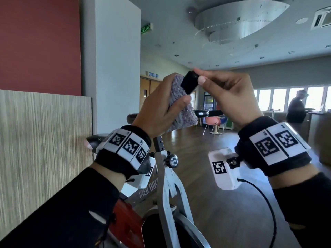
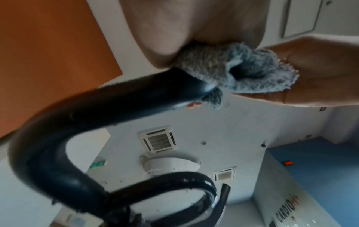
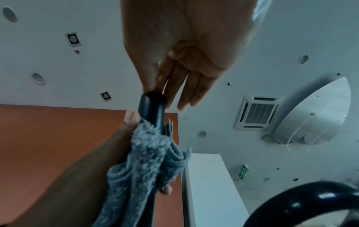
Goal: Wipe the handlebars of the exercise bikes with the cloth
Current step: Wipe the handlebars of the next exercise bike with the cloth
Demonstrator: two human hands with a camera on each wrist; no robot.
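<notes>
The black handlebar end [image 1: 189,82] of the exercise bike sticks up in front of me. My left hand [image 1: 161,108] grips a grey fluffy cloth [image 1: 180,108] wrapped round the bar just below its tip. My right hand [image 1: 198,75] pinches the bar's tip between thumb and index finger. In the left wrist view the cloth [image 2: 242,72] is bunched in the palm where the curved bar [image 2: 97,107] enters it. The right wrist view shows the bar tip [image 3: 151,106] rising out of the cloth [image 3: 147,153], with my right hand [image 3: 161,90] on top of it.
The bike's grey frame [image 1: 166,176] and adjusting knob [image 1: 172,161] are below my hands. A wood-panel wall [image 1: 44,140] and a white pillar [image 1: 116,68] stand close on the left. A person [image 1: 297,108] stands far right; chairs [image 1: 213,122] are further back on the wooden floor.
</notes>
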